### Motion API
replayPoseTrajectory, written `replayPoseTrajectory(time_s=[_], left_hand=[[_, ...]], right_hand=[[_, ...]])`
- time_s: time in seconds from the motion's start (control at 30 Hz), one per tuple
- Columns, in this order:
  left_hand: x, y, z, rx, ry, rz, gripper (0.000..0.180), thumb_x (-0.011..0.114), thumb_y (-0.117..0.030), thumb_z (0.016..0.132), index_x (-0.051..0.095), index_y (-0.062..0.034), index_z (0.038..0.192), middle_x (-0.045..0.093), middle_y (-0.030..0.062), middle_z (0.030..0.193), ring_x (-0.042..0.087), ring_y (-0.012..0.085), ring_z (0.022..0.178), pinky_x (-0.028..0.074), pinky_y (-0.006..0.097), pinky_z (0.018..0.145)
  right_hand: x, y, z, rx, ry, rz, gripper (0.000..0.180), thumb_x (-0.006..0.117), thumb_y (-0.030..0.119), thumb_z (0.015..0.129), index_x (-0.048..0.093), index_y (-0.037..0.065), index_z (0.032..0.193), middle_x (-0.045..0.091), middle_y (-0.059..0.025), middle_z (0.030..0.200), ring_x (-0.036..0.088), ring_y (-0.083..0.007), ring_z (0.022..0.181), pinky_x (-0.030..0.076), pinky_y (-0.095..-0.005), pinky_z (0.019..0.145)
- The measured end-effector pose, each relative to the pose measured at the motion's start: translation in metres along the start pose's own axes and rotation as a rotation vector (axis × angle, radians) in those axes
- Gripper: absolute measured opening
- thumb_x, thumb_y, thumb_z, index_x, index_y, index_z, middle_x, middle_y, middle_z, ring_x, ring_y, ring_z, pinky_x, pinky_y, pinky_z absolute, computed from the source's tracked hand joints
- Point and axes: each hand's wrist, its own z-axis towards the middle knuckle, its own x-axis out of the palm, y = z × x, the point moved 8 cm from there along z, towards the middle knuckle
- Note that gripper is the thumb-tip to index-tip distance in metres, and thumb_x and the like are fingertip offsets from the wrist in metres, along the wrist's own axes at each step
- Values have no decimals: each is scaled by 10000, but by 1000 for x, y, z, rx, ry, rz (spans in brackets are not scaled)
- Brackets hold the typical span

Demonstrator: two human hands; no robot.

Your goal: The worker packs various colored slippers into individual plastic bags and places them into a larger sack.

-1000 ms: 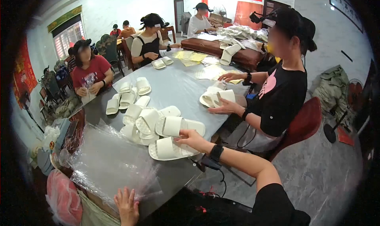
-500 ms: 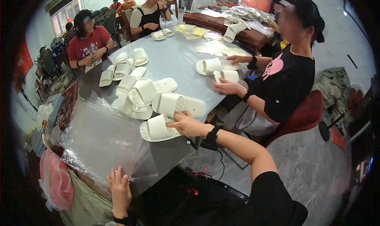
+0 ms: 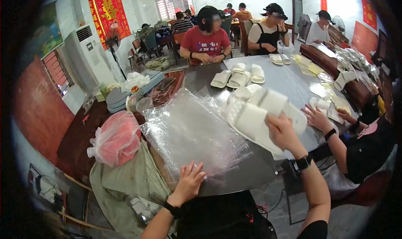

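Note:
My right hand point(image 3: 285, 133) is closed on a pair of white slippers point(image 3: 251, 121), raised and somewhat blurred over the table's near right side. My left hand point(image 3: 189, 181) lies with its fingers out on the near edge of a stack of clear plastic bags point(image 3: 184, 130), which spreads over the table in front of me. Beyond the held pair, more white slippers point(image 3: 238, 79) sit in a loose group on the grey table point(image 3: 251, 168). The held slippers partly hide others behind them.
On my right, a co-worker's hand point(image 3: 320, 119) is by other slippers. Two co-workers sit across the table. Yellowish sheets point(image 3: 307, 65) and a brown box point(image 3: 322, 57) lie at the far right. A pink bag point(image 3: 117, 138) and green cloth point(image 3: 125, 180) are at my left.
My view has swung left. My right hand has brought the pair of slippers up off the table, toward the plastic bags. My left hand stays at the bags' near edge.

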Motion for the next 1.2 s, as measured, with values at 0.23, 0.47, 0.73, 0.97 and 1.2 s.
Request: replayPoseTrajectory(time_s=[0.23,0.47,0.73,0.97,1.2], left_hand=[[-10,8,4,-43,44,13,352,638,-66,902,579,-109,1246,458,135,1516,403,435,1394,315,630,1120],[-29,4,-10,19,135,98,400,664,-31,791,622,-96,1184,549,129,1362,446,369,1374,326,624,1117],[-46,16,-15,-59,177,108,275,627,2,769,599,-26,1041,572,136,1285,490,382,1349,265,675,1138],[-33,-39,5,-47,-60,-69,381,669,-120,878,566,14,1219,502,216,1445,449,407,1379,277,620,1159],[-8,-52,21,2,17,-14,551,734,-338,882,582,-50,1327,464,242,1466,398,422,1409,307,607,1129]], right_hand=[[-21,77,44,-132,-48,312,282,610,138,965,678,79,1233,599,-167,1007,571,-324,1003,391,-417,897],[40,29,-56,53,185,377,281,680,135,924,675,53,1193,600,-190,1142,607,-328,1071,454,-386,917],[103,-12,-90,288,413,510,213,693,83,890,739,119,1095,599,-132,1028,547,-288,1122,346,-505,983],[115,-9,-89,-74,217,-65,264,648,76,882,717,156,1124,525,-80,882,530,-263,969,318,-460,937],[49,-20,-99,274,73,243,198,630,97,924,718,51,1095,567,-108,881,564,-291,905,433,-404,854]])
